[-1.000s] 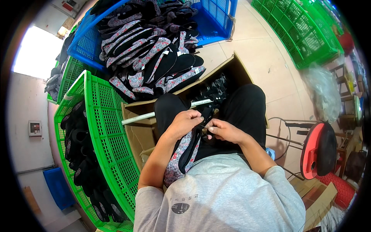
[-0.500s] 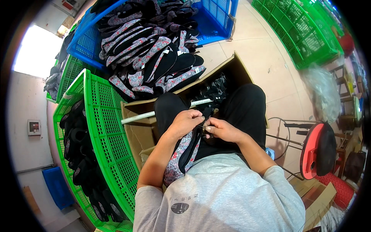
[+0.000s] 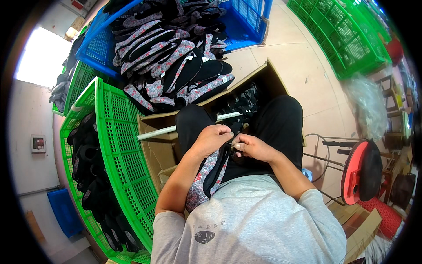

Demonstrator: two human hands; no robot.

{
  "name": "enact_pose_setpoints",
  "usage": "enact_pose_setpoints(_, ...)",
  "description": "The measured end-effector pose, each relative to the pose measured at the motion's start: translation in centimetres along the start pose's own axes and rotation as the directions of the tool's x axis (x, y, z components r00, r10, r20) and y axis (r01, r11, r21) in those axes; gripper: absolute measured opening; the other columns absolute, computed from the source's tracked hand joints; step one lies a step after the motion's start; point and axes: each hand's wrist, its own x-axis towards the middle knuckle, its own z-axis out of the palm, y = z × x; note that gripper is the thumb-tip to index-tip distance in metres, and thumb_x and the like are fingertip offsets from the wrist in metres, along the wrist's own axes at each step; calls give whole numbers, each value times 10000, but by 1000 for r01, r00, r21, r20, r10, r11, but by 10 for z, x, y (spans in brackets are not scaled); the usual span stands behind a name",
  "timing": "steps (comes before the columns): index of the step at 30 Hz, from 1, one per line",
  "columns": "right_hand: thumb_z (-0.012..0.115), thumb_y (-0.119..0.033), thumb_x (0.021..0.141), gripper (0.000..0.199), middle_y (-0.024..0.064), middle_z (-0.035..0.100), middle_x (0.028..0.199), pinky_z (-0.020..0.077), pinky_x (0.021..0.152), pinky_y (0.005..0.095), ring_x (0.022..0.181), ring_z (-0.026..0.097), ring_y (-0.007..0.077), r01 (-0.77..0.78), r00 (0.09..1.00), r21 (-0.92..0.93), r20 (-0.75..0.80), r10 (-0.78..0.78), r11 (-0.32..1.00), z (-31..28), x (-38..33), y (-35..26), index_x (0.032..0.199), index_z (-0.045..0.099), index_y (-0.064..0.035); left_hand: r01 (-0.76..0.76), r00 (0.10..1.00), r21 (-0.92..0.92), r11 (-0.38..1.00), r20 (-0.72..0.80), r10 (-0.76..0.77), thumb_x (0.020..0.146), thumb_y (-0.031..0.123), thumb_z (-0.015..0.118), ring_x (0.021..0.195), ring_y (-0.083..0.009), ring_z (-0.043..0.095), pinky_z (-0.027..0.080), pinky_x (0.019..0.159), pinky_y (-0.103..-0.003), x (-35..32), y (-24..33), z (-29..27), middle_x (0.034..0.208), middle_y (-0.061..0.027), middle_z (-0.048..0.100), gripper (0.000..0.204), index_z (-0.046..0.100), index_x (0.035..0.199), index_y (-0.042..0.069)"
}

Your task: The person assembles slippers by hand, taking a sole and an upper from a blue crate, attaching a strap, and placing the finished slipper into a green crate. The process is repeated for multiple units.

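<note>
Across my lap lies a padded fabric piece, floral-patterned with black strips, long and curved. Its far end runs up between my hands. My left hand is closed, thumb and fingertips pinching that end. Close beside it, my right hand is pinched shut with its fingertips almost touching the left ones. A thin dark line shows between the fingertips; what the right hand grips is too small to make out. Beyond my knees a large pile of similar floral and black pieces spills out of a blue crate.
An open carton with small dark pieces stands between and around my legs, crossed by a white pole. Left is a green crate holding black items. To the right are a red-and-black stool, a clear plastic bag and another green crate.
</note>
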Motion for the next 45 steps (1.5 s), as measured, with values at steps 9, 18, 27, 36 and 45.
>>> enact_pose_setpoints(9,521,-178,1031,107,-24,577,792,329,549,181,617,415,27,-10,1000,40,0,10,999,-1,2,2,1011,568,-83,1,1000,39,999,-5,-1,903,139,665,695,-66,547,457,640,-239,0,1,0,756,4,637,151,711,910,-4)
enact_pose_setpoints(18,519,-182,1031,112,-19,578,749,298,491,181,553,387,31,-52,991,92,-121,63,994,6,-3,-6,977,566,-96,58,998,-135,989,-22,-61,947,104,603,681,-81,579,482,632,-227,2,-1,0,805,-19,637,202,686,1095,-7)
enact_pose_setpoints(27,489,-251,1051,140,5,599,807,254,448,174,538,361,33,-27,963,301,-246,105,953,4,-25,16,1045,533,-118,-95,987,-48,994,-131,88,938,72,571,865,-156,673,536,773,-285,-17,6,-2,1080,-150,683,586,366,1470,-62)
enact_pose_setpoints(36,481,-282,1058,190,28,600,915,294,486,185,591,394,52,55,981,357,-192,16,932,12,-18,37,1138,502,-111,-510,860,380,772,192,473,698,-7,631,1037,-308,619,485,942,-371,-42,7,-2,1041,-123,662,332,666,1021,60)
enact_pose_setpoints(45,479,-251,1063,229,32,609,932,400,563,212,652,464,62,187,973,186,-170,-156,965,31,-20,39,1218,474,-82,-360,881,440,823,-130,455,740,-14,628,948,-311,662,514,887,-391,-52,-4,5,948,-130,680,154,623,889,24)
